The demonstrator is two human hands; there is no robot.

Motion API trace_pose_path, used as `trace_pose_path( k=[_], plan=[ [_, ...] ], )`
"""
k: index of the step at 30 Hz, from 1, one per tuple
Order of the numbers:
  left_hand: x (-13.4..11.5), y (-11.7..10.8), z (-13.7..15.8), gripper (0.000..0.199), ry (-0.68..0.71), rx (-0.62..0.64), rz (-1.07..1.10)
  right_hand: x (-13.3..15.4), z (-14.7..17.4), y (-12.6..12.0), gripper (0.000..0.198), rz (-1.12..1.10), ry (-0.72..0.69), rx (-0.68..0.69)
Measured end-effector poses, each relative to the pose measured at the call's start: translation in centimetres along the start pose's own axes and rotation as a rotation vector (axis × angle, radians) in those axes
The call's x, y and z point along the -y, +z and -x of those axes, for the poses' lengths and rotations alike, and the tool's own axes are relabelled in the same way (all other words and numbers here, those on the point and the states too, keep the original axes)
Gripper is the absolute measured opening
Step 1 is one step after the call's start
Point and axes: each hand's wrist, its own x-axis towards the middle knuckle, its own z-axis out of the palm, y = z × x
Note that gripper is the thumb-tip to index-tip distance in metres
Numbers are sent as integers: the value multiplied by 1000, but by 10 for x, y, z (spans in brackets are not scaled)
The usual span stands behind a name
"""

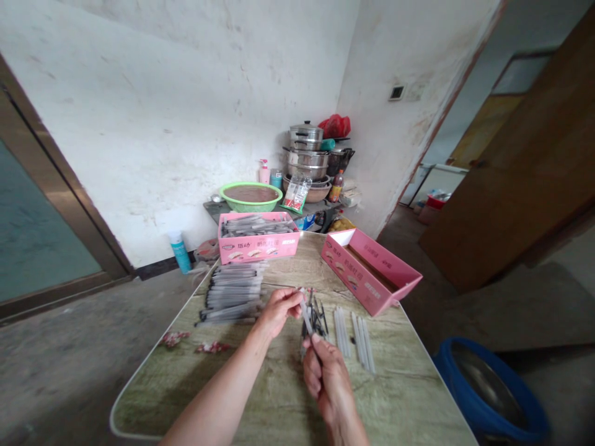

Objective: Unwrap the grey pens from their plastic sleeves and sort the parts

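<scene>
Landmark: the table (260,396), with a pale wood-grain top and red flower prints near its left edge.

Hands: over the middle of the table, the left hand (277,311) has its fingertips pressed together, pinching the upper end of a thin clear sleeve (306,319). The right hand (329,379) is just below it, fingers curled, thumb and forefinger closed on the lower end of the same sleeve. The sleeve runs slanted between the two hands. Behind it, touching or just above the tabletop, is a small bunch of dark sticks (317,317); which hand holds them cannot be told.

On the table:
- Left of the hands, a stack of grey filled sleeves (232,294).
- Right of the hands, two short rows of clear sleeves (354,334) lying flat, side by side.
- Far edge, left: pink box (258,238) filled with grey sleeves. Its front face carries white Chinese print and small pictures; too blurred to read.
- Far edge, right: second pink box (372,272), open, set at an angle, with similar unreadable print on its side.

Beyond the table's far edge: green basin (251,195) and stacked steel pots (307,152) against the wall. Below the table's right corner: blue tub (488,390) on the floor.
</scene>
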Motion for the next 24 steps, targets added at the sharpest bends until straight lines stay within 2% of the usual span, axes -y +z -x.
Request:
trace_pose_path(
  k=[4,6,8,12,14,15,17,21,23,24],
  plan=[
    [4,3,1,34,-17,-63,-13,-1,2,-1,43,561,-408,-184],
    [5,4,1,34,-18,-86,-17,0,3,-1,43,676,-484,-232],
    [5,3,0,34,-12,-74,-8,1,2,0,43,575,-391,-212],
    [1,1,0,32,10,-14,16,4,-1,2,48,26,22,-7],
    [-1,2,1,32,14,4,11,5,-1,2,51,-133,124,85],
    [-2,3,2,33,13,9,7,5,-1,1,50,-144,124,100],
    [-2,6,3,34,8,-4,5,3,-1,-1,46,-14,15,56],
    [3,9,2,34,-14,-72,-3,0,0,-4,44,602,-414,-176],
    [4,8,2,34,-21,-89,-6,-1,0,-4,42,751,-497,-238],
    [4,8,2,34,-21,-85,-4,-1,-1,-3,42,731,-474,-238]
  ],
)
